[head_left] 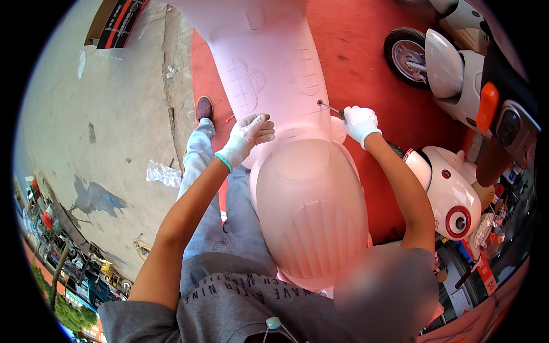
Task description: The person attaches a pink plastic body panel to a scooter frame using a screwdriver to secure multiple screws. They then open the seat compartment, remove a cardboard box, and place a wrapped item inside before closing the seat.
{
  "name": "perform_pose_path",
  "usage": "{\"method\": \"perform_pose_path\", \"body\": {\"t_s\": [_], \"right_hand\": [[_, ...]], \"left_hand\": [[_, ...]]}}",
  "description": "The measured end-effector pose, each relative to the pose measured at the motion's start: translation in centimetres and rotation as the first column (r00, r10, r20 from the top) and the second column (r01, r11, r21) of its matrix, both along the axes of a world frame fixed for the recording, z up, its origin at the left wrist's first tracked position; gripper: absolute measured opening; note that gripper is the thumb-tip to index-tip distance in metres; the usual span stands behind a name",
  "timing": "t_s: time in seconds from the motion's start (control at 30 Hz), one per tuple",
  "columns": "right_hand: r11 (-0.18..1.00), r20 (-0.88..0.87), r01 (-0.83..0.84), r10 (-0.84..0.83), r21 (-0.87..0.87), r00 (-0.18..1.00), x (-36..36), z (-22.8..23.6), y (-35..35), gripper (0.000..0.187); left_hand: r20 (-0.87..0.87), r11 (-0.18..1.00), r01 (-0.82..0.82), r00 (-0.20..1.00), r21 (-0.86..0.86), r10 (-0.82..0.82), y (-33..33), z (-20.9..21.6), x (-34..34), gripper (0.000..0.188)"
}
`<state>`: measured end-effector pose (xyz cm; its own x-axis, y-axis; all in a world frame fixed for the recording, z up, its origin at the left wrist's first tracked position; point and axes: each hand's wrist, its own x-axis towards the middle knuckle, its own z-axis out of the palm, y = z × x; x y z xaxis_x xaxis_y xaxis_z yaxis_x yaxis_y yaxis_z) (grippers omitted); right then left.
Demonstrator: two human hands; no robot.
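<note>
A pink scooter body (269, 63) stretches away in front of me, with its ribbed pink seat (311, 211) nearest. My right hand (360, 124), in a white glove, is closed around the handle of a screwdriver (331, 107). The screwdriver's thin shaft points left, its tip at a small dark hole near the right edge of the floorboard. My left hand (250, 137), gloved in white with a green cuff, hovers by the floorboard's left edge. Its fingers are curled in against the thumb; whatever lies between them is hidden.
Red matting (366, 63) lies under the scooter, bordered by grey concrete (131, 108) on the left. A clear plastic bag (164, 174) and an open carton (117, 24) rest on the concrete. White scooters (457, 86) and a round-lamped one (452, 200) stand at the right.
</note>
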<state>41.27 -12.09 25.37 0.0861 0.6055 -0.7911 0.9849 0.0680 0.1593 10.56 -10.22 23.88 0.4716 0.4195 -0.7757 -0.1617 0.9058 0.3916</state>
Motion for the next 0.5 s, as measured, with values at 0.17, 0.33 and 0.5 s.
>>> {"method": "perform_pose_path", "body": {"t_s": [0.17,0.33,0.5], "right_hand": [[0.957,0.045,-0.288,0.286,0.042,0.957,0.2,-0.8,-0.8,0.016],[0.997,-0.081,0.074,-0.071,0.035,0.994,-2.1,-0.4,0.2,0.022],[0.114,-0.341,0.963,-0.940,-0.243,0.025,0.9,-3.0,0.0,0.030]], "left_hand": [[-0.038,0.998,0.040,0.999,0.057,-0.038,-0.2,0.1,1.0,0.042],[-0.032,0.989,0.100,0.995,0.111,-0.097,-0.7,-0.4,3.1,0.041],[-0.339,0.714,0.497,0.866,0.493,-0.368,-0.4,-1.2,9.8,0.034]]}}
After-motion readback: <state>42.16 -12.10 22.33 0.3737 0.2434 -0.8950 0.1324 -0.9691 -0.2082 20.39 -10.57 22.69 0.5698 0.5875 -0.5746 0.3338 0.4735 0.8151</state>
